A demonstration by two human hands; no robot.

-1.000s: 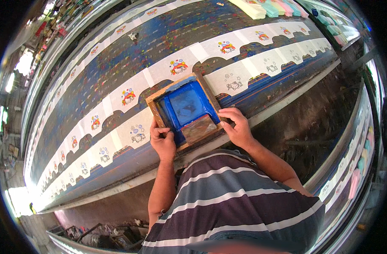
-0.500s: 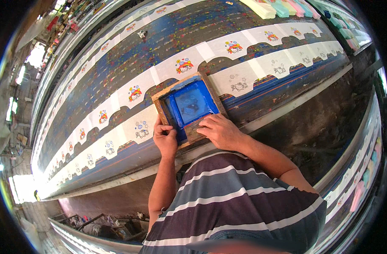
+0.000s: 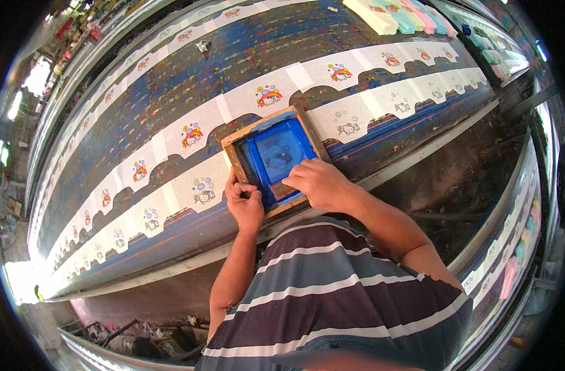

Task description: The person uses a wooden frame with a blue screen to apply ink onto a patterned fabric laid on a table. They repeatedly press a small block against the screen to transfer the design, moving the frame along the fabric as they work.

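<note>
A wooden screen printing frame point(image 3: 261, 127) lies tilted on the near row of white fabric pieces point(image 3: 171, 201). Its mesh point(image 3: 276, 154) has a blue border, with a dark figure outline showing through the middle. My left hand point(image 3: 245, 203) is closed at the frame's lower left corner, thumb and fingers pinched on its side. With fingers bent down, my right hand point(image 3: 322, 184) grips a brown squeegee point(image 3: 284, 188) inside the frame, at its near end. Part of the squeegee is hidden under those fingers. Left of the frame, the nearest fabric carries a blue-and-black print point(image 3: 203, 190).
A long, paint-speckled table point(image 3: 189, 80) runs across the view. Beyond the frame lies another row of fabric with coloured prints point(image 3: 269, 96). Stacks of pastel cloth point(image 3: 381, 21) sit at the far right. A pale rail point(image 3: 418, 145) follows the table's near edge.
My right hand and the squeegee have shifted slightly, the hand rising a little toward the frame's far side. My left hand stays at the frame's corner. The view has turned slightly.
</note>
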